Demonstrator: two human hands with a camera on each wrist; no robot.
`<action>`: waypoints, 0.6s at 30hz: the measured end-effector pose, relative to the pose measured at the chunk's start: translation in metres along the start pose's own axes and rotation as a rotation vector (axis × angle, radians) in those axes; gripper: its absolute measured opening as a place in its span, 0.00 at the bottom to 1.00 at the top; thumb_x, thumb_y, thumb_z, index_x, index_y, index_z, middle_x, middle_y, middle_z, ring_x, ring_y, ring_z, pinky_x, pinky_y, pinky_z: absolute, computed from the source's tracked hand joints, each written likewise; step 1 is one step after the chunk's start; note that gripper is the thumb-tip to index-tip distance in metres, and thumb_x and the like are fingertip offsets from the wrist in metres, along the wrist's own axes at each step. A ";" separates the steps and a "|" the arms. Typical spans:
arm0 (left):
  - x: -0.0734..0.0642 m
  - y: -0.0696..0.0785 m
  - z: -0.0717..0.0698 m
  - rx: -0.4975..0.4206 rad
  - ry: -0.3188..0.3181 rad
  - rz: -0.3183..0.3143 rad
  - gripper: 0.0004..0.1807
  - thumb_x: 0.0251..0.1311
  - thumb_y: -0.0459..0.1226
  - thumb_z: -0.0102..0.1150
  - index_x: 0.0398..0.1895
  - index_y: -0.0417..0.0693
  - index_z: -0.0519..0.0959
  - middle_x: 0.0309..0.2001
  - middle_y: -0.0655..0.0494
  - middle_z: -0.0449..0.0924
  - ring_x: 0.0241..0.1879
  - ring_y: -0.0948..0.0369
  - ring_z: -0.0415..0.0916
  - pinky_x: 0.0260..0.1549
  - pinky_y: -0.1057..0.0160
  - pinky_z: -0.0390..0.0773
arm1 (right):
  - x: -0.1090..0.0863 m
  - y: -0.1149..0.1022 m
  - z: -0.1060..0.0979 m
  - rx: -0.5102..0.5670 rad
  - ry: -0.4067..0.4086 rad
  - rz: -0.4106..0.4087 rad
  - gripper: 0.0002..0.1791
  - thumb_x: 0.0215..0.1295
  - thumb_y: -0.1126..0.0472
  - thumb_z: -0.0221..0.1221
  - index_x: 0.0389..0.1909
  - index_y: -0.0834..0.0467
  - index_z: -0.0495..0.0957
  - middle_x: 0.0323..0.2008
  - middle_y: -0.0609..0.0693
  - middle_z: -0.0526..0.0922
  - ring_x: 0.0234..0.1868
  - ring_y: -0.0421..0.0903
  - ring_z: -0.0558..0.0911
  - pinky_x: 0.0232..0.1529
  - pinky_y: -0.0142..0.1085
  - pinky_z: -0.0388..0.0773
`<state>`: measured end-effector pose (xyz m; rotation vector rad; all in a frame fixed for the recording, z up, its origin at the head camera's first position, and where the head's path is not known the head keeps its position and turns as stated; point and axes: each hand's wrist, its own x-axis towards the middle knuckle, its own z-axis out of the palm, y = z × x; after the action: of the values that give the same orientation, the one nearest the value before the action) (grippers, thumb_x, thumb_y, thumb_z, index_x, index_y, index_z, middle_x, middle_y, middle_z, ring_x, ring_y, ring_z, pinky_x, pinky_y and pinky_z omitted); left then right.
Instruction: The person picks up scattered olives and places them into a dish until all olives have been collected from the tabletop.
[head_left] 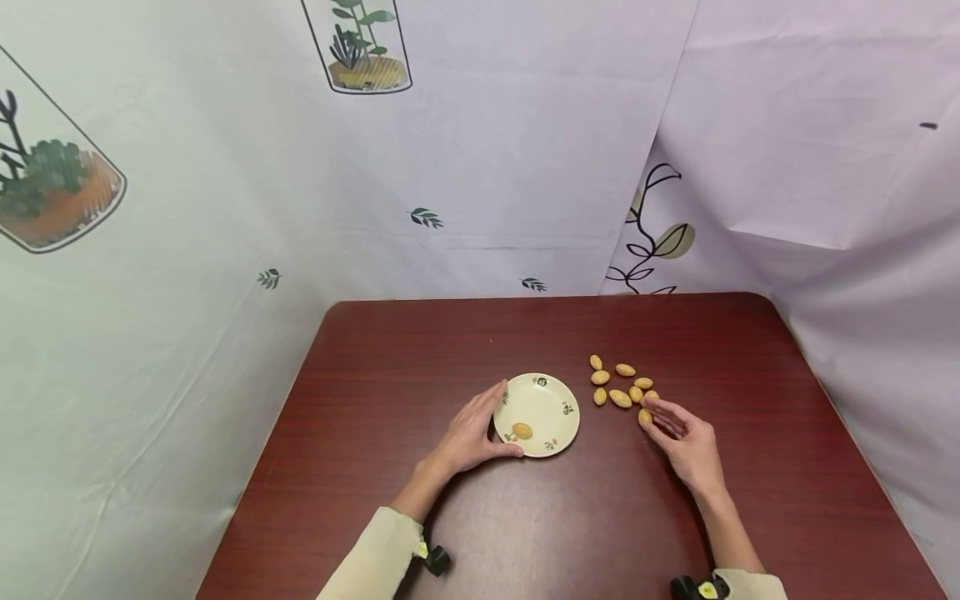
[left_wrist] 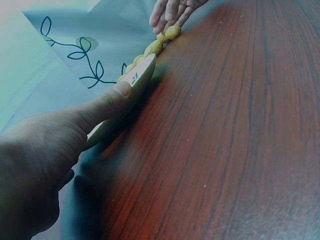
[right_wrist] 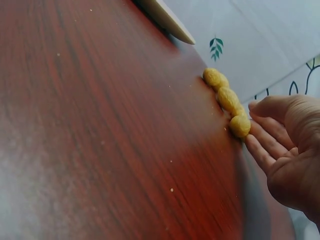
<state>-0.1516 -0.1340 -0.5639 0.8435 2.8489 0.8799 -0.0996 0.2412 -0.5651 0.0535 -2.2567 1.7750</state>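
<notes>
My left hand [head_left: 468, 429] holds a small cream plate [head_left: 543, 421] by its left side, with the thumb on the near rim and the fingers along the far left edge. One yellow oval, nut-like piece [head_left: 522, 431] lies on the plate. To its right, several similar nut-like pieces [head_left: 620, 398] are scattered on the table, their surfaces wrinkled in the right wrist view. My right hand [head_left: 690, 450] is at the near right end of this group. Its fingers, fairly straight, reach beside the nearest nut-like piece [right_wrist: 240, 126], the thumb apart; firm contact is not clear.
The dark red wood-grain table [head_left: 345, 375] has rounded far corners. A pale cloth [head_left: 510, 167] printed with plants hangs behind and along the sides. Small black devices [head_left: 437, 560] are strapped at both wrists.
</notes>
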 end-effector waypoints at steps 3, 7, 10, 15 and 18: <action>0.000 -0.001 0.000 0.002 0.001 -0.001 0.68 0.50 0.61 0.81 0.86 0.41 0.53 0.83 0.46 0.58 0.80 0.49 0.58 0.75 0.43 0.62 | -0.001 0.001 0.000 0.028 -0.019 -0.013 0.23 0.62 0.80 0.69 0.59 0.74 0.81 0.56 0.74 0.83 0.54 0.31 0.85 0.55 0.25 0.79; -0.001 -0.001 0.000 0.004 -0.002 -0.001 0.68 0.50 0.61 0.81 0.86 0.41 0.52 0.83 0.46 0.58 0.80 0.49 0.58 0.75 0.43 0.62 | -0.004 0.005 -0.001 0.033 -0.037 -0.031 0.24 0.61 0.82 0.68 0.60 0.76 0.80 0.56 0.76 0.82 0.55 0.30 0.85 0.54 0.24 0.79; -0.001 -0.001 0.000 -0.001 -0.002 -0.002 0.68 0.50 0.61 0.81 0.86 0.41 0.52 0.83 0.46 0.58 0.80 0.49 0.58 0.75 0.43 0.62 | -0.005 0.007 -0.001 0.024 -0.040 -0.032 0.25 0.61 0.82 0.69 0.60 0.75 0.80 0.56 0.75 0.83 0.55 0.30 0.84 0.54 0.23 0.78; -0.001 -0.001 0.000 -0.002 -0.009 -0.009 0.68 0.50 0.62 0.81 0.86 0.42 0.52 0.83 0.47 0.57 0.80 0.49 0.58 0.74 0.43 0.63 | -0.007 0.009 -0.002 -0.028 -0.034 -0.003 0.25 0.61 0.82 0.69 0.61 0.72 0.81 0.56 0.71 0.84 0.55 0.29 0.83 0.54 0.22 0.78; -0.001 -0.001 0.000 -0.003 -0.012 -0.014 0.68 0.51 0.62 0.80 0.86 0.42 0.52 0.83 0.48 0.57 0.80 0.49 0.58 0.74 0.43 0.63 | -0.007 0.012 -0.003 -0.070 -0.030 0.001 0.25 0.61 0.81 0.69 0.61 0.70 0.82 0.56 0.69 0.85 0.55 0.29 0.83 0.54 0.21 0.77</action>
<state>-0.1517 -0.1350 -0.5645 0.8254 2.8384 0.8744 -0.0947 0.2457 -0.5774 0.0655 -2.3378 1.7054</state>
